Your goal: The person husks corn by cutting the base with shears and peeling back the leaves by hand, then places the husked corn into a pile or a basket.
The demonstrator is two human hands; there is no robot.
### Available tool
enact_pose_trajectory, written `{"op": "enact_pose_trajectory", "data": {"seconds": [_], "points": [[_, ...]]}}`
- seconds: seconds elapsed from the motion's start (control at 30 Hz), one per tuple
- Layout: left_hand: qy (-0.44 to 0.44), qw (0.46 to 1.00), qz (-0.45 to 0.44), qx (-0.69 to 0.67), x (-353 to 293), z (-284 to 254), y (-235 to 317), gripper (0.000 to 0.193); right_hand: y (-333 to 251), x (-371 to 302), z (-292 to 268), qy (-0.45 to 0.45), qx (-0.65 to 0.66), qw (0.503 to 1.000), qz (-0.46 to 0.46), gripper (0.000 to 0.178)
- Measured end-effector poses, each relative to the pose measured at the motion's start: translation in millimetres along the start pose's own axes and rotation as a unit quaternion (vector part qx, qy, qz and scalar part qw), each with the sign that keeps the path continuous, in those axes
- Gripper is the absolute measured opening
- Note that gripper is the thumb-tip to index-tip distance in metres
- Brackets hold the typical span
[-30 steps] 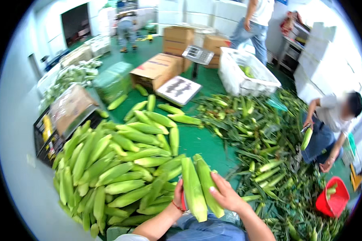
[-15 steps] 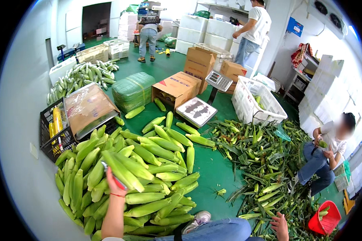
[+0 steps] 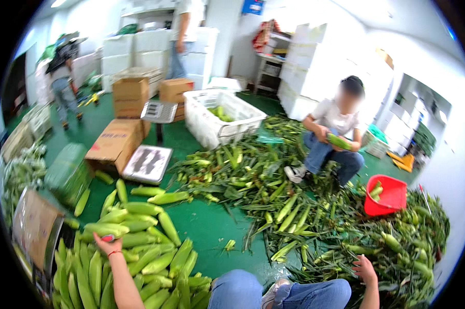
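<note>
My left hand (image 3: 108, 244) is over the pile of green-husked corn (image 3: 155, 259) at the lower left. Its fingers are closed around an ear of corn (image 3: 103, 230), and a small red-handled tool (image 3: 108, 238) shows in the same hand; the tool's working end is hidden. A thin red band circles that wrist. At the lower right, my right hand (image 3: 365, 269) has its fingers apart and holds nothing. It hovers over the heap of stripped husks (image 3: 325, 242), beside some loose ears.
A red bucket (image 3: 386, 195) with corn sits right. A seated person (image 3: 341, 121) holds an ear beyond the husks. A platform scale (image 3: 148, 164), cardboard box (image 3: 116, 144) and white crate (image 3: 219, 110) stand farther back. Two people stand near stacked white foam boxes (image 3: 116, 54).
My view has swung to the right, bringing more of the husk heap and red bucket into sight. The left hand still holds corn and the red-handled tool. The right hand stays open.
</note>
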State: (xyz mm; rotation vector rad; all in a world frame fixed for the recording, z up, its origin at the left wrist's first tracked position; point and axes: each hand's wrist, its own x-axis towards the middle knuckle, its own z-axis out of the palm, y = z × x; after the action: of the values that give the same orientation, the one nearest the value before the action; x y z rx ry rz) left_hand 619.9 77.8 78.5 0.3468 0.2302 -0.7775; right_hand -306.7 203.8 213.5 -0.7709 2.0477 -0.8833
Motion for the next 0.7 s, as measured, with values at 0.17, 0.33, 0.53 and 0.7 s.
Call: {"op": "enact_pose_trajectory", "data": {"seconds": [0.17,0.33,0.53,0.7], "points": [[0.176,0.982,-0.033,0.057,59,-16,-23,0.057,101,-69,-90,0.206,0.044,0.971,0.117,0.054],[0.174,0.971,-0.036,0.159,83,-41,-2,0.054,170,-109,-81,0.208,0.101,0.949,0.217,0.051],[0.182,0.95,-0.07,0.242,31,-17,-31,0.042,162,-96,-21,0.108,0.093,0.965,0.219,0.054],[0.062,0.943,-0.13,0.299,-64,-44,-44,0.016,119,-51,77,0.024,0.041,0.982,0.184,0.054]]}}
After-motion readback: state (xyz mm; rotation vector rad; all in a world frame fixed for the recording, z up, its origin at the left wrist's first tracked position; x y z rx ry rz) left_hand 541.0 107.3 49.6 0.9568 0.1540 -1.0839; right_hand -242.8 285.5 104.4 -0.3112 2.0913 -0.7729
